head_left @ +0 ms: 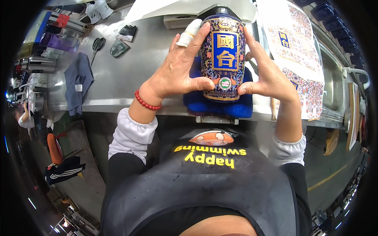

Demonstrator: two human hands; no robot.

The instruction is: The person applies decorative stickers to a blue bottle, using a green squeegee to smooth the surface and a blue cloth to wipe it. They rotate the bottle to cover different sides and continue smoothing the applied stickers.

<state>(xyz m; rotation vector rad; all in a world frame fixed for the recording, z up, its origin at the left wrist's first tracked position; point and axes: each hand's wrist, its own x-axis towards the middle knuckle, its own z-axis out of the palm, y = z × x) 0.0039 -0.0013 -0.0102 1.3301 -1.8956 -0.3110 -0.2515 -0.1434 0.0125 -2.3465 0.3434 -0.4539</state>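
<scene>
A dark blue bottle (204, 65) with an ornate, multicoloured wrap label lies with its neck away from me on a blue padded rest (220, 108). From its left side my left hand (173, 72) grips it, thumb low on the label and fingers along the upper edge. A white wrapping covers one fingertip of that hand. My right hand (273, 76) clasps the opposite side, with the thumb near the bottom corner and fingers stretched up the side. Printed sheets of similar labels (289, 37) are spread to the right of my right hand.
On the metal bench (145, 47) to the left lie dark scissors (97, 44) and a grey-blue cloth (78, 84) hanging over the edge. Several dark blue bottles (334, 23) line the far right, beyond a metal sink (334, 78). A purple container (59, 41) stands far left.
</scene>
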